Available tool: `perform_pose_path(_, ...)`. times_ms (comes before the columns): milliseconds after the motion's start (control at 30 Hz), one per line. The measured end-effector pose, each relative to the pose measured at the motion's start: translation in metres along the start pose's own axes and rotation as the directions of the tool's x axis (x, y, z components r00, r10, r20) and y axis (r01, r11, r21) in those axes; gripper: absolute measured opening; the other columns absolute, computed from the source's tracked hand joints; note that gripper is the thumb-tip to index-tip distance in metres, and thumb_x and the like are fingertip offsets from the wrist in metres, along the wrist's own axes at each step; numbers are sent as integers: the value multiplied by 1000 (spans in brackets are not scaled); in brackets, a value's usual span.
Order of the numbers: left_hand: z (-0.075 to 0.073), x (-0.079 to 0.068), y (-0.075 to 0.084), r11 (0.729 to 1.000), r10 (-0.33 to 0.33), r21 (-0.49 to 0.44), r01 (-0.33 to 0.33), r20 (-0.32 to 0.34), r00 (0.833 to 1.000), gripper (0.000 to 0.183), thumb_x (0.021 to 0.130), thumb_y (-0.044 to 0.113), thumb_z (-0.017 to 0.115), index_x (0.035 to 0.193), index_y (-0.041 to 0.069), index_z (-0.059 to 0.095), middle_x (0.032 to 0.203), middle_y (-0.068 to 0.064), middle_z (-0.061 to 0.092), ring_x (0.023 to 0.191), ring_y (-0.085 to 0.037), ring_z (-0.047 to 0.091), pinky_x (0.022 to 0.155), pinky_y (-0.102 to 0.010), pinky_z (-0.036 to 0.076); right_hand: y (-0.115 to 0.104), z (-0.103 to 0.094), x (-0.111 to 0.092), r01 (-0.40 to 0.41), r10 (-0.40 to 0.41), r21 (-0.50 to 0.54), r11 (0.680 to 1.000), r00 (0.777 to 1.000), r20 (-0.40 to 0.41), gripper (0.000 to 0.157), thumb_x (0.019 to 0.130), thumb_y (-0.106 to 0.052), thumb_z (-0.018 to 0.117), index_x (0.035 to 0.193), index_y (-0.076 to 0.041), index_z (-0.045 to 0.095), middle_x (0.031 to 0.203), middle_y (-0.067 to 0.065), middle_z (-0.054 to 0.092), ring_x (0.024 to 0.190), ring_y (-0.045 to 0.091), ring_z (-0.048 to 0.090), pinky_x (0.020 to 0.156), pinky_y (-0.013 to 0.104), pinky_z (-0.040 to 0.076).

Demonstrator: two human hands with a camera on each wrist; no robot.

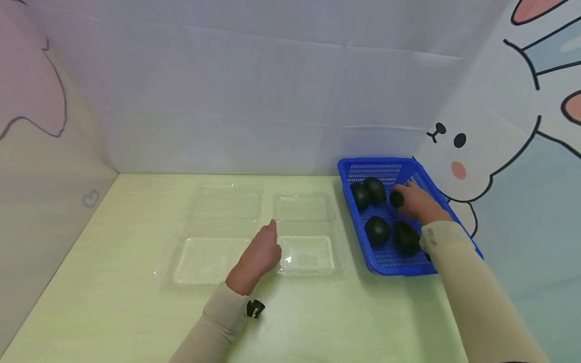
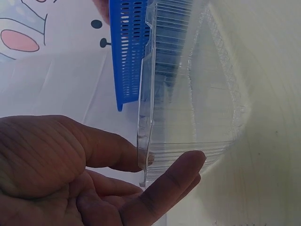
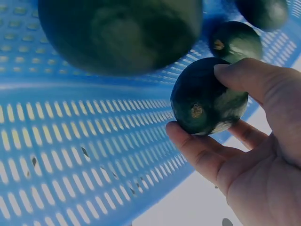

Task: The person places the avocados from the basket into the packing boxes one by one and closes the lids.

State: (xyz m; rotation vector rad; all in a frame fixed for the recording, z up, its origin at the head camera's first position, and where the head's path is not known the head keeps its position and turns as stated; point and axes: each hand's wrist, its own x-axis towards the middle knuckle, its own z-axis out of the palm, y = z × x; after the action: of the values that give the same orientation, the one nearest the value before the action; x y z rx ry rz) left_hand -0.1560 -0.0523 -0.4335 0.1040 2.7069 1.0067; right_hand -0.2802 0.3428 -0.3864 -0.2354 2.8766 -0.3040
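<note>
My right hand (image 1: 415, 202) reaches into the blue plastic basket (image 1: 369, 257) and grips a dark green avocado (image 3: 202, 101) between thumb and fingers. The right wrist view shows the brown stem scar on this fruit. Several more avocados (image 1: 378, 231) lie around it in the basket. My left hand (image 1: 262, 250) is at the near left side of a small clear plastic clamshell container (image 1: 308, 254), which lies with its lid folded back. In the left wrist view, the thumb (image 2: 115, 153) is at the container's rim and the fingers lie along its outer wall, pinching it.
Left of the small container lies a larger clear clamshell (image 1: 199, 262), its lid (image 1: 229, 201) also spread flat behind. A pale yellow table (image 1: 113, 302) carries everything. A white cloth backdrop (image 1: 254, 101) rises behind, and a cartoon-printed sheet (image 1: 522, 201) hangs close beside the basket on the right.
</note>
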Motion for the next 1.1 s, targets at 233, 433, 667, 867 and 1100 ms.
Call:
perform_pose_path(233,0,1,0,1000,3,5,-3,-9,1000,62,97,-3,48,154,-16,27,151,-35,41,142,-43,41,114,-53,38,-5,-15,-16,67,-68,-16,998,996,-50,56,93,1,63,147,-1,49,144,36,37,123,55,47,100,70,42)
perform_pose_path(433,0,1,0,1000,6,14,-6,-22,1000,61,97,-3,48,153,-16,29,148,-34,44,140,-42,43,114,-52,39,-15,-21,-29,113,-117,-36,993,988,-105,57,94,0,64,149,-4,49,147,33,37,122,56,49,98,71,43)
perform_pose_path(667,0,2,-2,1000,11,8,-10,-34,999,60,97,-3,49,153,-16,30,147,-34,45,140,-43,43,114,-53,39,-33,-25,-48,167,-167,-16,986,970,-175,61,95,-1,68,152,-8,47,152,30,34,122,54,51,97,70,45)
perform_pose_path(867,-1,2,-3,1000,11,3,-11,-21,1000,60,98,-3,49,154,-15,29,148,-34,44,141,-44,41,115,-53,37,-58,-32,-64,219,-205,33,975,951,-232,61,97,-4,67,153,-12,47,157,28,31,111,49,58,84,61,51)
perform_pose_path(1100,0,3,-3,1000,11,-7,-11,-28,1000,59,98,-3,49,153,-15,31,146,-34,46,140,-44,43,114,-53,39,-93,-35,-80,263,-236,67,963,934,-270,61,99,-6,66,155,-14,46,161,24,29,111,47,57,76,50,48)
